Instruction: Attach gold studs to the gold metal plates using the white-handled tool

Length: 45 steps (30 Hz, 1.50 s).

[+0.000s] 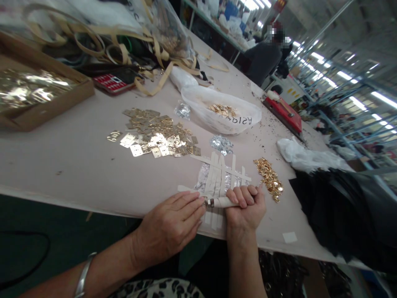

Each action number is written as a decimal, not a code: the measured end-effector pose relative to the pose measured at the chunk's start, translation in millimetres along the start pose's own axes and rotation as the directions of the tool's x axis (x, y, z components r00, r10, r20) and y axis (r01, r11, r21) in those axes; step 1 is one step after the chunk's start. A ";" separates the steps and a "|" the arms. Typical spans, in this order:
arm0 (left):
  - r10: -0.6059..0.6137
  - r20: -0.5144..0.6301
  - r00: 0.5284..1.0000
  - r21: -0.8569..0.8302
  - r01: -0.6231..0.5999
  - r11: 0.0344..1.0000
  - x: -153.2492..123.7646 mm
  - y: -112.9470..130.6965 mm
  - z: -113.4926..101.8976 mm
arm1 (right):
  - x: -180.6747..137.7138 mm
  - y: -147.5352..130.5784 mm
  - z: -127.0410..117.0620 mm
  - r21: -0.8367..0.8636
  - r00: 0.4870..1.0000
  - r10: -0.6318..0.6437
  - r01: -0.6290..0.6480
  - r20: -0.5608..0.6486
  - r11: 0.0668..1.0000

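My right hand [246,203] is wrapped round a hand tool with a white-taped handle [222,202], held sideways and pointing left. At its left end is a dark metal collar; the kind of tool does not show. My left hand [175,219] meets that end, its fingers pressed together and its fingertips by a small metal bit. Whatever lies under those fingers is hidden. Beneath both hands is a pad crossed with white tape strips [215,176], near the table's front edge. Gold-coloured metal plates [159,138] lie loose beyond my left hand, and small gold fittings [269,178] beyond my right.
Small silver pieces [221,144] lie behind the pad, before a white plastic bag [229,109] holding gold pieces. A cardboard box [46,109] of metal parts stands left. Black material [335,215] covers the right side. A red object [283,114] and a seated person [263,60] are farther back.
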State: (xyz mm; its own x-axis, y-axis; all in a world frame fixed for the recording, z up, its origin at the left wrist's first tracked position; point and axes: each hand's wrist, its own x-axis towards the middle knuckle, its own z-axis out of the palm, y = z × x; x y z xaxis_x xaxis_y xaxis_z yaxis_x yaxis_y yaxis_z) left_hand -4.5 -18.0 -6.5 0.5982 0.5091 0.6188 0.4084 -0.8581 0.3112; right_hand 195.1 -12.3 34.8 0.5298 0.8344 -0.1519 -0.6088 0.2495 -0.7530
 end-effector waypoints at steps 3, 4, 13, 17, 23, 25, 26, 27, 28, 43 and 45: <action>-0.017 0.012 1.000 -0.009 0.017 1.000 -0.6 0.2 0.1 | -0.1 3.1 0.1 0.018 1.000 0.013 -0.013 -0.009 1.000; -0.021 0.012 1.000 -0.010 0.021 1.000 -0.6 0.3 0.0 | 0.1 3.7 0.0 0.013 1.000 0.010 -0.010 -0.001 1.000; -0.002 -0.013 1.000 -0.019 0.001 1.000 -0.5 1.7 1.3 | -10.9 5.6 15.8 -0.066 0.994 -0.060 0.066 0.086 0.996; -0.011 -0.051 0.999 -0.013 0.010 1.000 0.0 2.8 2.4 | -26.4 5.5 30.2 -0.212 0.951 -0.087 0.155 0.296 0.965; 0.007 -0.033 0.999 -0.002 -0.007 1.000 -0.8 2.0 2.1 | -20.0 0.2 25.4 -0.208 0.969 -0.127 0.172 0.211 0.963; 0.008 -0.033 0.999 -0.002 -0.008 1.000 -1.7 1.4 2.6 | -17.0 -0.4 20.3 -0.165 0.978 -0.138 0.163 0.155 0.973; 0.008 -0.035 0.999 -0.002 -0.008 1.000 -2.0 1.1 3.0 | -16.6 -0.3 18.4 -0.150 0.979 -0.138 0.160 0.147 0.976; 0.008 -0.042 0.999 -0.001 -0.008 1.000 -2.1 1.0 3.4 | -16.6 0.1 17.0 -0.143 0.979 -0.140 0.162 0.151 0.976; 0.006 -0.049 0.999 -0.001 -0.006 1.000 -1.9 1.0 3.7 | -17.0 0.6 16.4 -0.142 0.975 -0.146 0.170 0.165 0.975; -0.015 -0.091 0.996 -0.041 0.011 0.999 1.5 3.9 4.2 | -42.3 14.8 35.8 -0.451 0.811 -0.124 0.437 0.572 0.779; -0.027 -0.086 0.996 -0.048 0.023 0.999 0.3 4.4 3.9 | -40.7 14.9 37.0 -0.455 0.802 -0.120 0.447 0.585 0.770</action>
State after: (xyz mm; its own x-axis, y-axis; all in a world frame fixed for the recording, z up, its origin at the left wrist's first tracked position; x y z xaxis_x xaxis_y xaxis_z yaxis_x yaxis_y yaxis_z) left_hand 0.2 -21.3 -7.8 0.5259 0.5243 0.6697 0.3884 -0.8486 0.3593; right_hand 142.6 -24.4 53.5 0.1531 0.9269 0.3427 0.0368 0.3412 -0.9393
